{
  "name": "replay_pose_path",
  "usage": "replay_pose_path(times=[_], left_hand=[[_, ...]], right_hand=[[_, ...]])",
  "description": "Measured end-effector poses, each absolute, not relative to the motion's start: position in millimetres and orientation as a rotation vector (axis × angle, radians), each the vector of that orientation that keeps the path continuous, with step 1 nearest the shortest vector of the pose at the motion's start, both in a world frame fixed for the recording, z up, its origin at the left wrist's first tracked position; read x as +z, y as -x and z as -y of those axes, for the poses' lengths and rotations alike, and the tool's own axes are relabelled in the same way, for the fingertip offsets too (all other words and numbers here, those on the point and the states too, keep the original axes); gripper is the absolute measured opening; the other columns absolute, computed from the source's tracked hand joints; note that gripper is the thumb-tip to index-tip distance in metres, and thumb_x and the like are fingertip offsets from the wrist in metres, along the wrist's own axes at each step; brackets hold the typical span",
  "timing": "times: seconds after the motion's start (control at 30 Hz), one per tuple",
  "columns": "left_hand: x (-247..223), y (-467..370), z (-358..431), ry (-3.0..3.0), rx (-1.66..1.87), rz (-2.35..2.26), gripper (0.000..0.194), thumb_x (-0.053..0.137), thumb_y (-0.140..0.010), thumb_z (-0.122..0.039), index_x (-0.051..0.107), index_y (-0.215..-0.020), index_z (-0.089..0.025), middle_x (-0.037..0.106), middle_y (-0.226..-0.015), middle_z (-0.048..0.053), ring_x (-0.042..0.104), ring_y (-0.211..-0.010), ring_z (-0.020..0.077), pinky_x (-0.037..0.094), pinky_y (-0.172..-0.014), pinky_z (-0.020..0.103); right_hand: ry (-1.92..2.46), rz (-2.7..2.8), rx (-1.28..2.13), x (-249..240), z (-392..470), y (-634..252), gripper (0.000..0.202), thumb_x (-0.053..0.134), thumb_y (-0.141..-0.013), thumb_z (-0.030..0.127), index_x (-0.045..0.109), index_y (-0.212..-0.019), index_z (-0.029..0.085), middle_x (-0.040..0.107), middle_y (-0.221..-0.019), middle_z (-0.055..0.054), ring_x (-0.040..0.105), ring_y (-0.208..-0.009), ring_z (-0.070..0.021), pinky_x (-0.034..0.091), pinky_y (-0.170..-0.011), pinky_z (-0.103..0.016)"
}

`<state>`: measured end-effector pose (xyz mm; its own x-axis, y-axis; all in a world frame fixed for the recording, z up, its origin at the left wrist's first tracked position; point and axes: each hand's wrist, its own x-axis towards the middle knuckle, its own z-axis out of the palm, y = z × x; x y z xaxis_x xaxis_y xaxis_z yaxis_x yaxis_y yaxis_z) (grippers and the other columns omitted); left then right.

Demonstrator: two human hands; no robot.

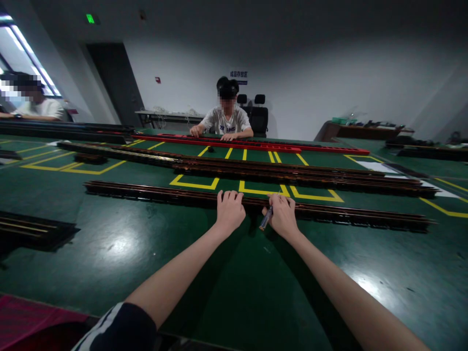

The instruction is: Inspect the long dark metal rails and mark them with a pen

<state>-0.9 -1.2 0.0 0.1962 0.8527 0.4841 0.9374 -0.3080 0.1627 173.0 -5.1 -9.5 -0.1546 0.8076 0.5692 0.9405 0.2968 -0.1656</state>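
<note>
on the worktop [219, 297], the long strip [252, 203] runs crosswise just ahead, equally near both hands: the left hand [231, 214] bends close-set fingers over it, grip unclear; the right hand [282, 217], beside it, pinches a slim tool [266, 220]. beyond lie bundled strips [300, 172], red rails [263, 145], then a co-worker [228, 122].

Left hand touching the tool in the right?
Apart. The head view shows a gap between left hand and tool, with bar and table visible in it.
</note>
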Motion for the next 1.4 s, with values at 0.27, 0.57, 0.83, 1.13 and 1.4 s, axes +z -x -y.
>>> replay_pose_path(times=[0.27,0.57,0.83,1.13,1.4], left_hand=[[1.0,1.2,1.4,2.284,-0.778,1.751,0.040,0.039,-0.086,-0.014,0.062,-0.118,-0.016,0.063,-0.122,0.010,0.051,-0.120,0.0252,0.031,-0.110,0.050],[1.6,0.9,2.2,2.306,-0.725,1.771,0.041,0.037,-0.087,-0.015,0.061,-0.120,-0.015,0.064,-0.121,0.012,0.052,-0.119,0.0264,0.030,-0.111,0.051],[1.4,0.9,1.8,2.312,-0.727,1.762,0.040,0.037,-0.087,-0.016,0.061,-0.120,-0.016,0.064,-0.121,0.011,0.052,-0.119,0.0260,0.029,-0.111,0.050],[2.5,0.5,3.4,2.303,-0.750,1.761,0.041,0.038,-0.086,-0.014,0.061,-0.120,-0.017,0.063,-0.125,0.010,0.052,-0.120,0.0260,0.030,-0.111,0.052],[1.7,3.0,1.7,2.331,-0.750,1.748,0.040,0.037,-0.088,-0.016,0.062,-0.119,-0.017,0.064,-0.123,0.010,0.053,-0.120,0.0258,0.030,-0.112,0.052]], right_hand=[[1.517,1.977,-0.175,-9.9,4.3,-172.0,0.028,0.045,-0.062,0.001,0.037,-0.079,0.023,0.067,-0.108,-0.009,0.054,-0.103,-0.0261,0.028,-0.088,-0.041],[1.483,1.940,-0.234,-7.1,7.5,-176.4,0.019,0.050,-0.068,0.014,0.037,-0.078,0.024,0.066,-0.094,-0.008,0.055,-0.096,-0.0268,0.028,-0.090,-0.042],[1.552,1.953,-0.260,-7.3,5.8,-173.8,0.015,0.052,-0.076,0.025,0.037,-0.077,0.023,0.066,-0.090,-0.009,0.055,-0.091,-0.0257,0.029,-0.086,-0.040],[1.560,1.945,-0.221,-4.5,6.8,-168.9,0.017,0.049,-0.071,0.011,0.041,-0.079,0.022,0.068,-0.097,-0.010,0.055,-0.097,-0.0272,0.029,-0.086,-0.041],[1.601,1.895,-0.230,-11.2,3.9,-181.7,0.030,0.042,-0.059,-0.002,0.041,-0.077,0.022,0.068,-0.105,-0.008,0.055,-0.098,-0.0267,0.029,-0.084,-0.041]])
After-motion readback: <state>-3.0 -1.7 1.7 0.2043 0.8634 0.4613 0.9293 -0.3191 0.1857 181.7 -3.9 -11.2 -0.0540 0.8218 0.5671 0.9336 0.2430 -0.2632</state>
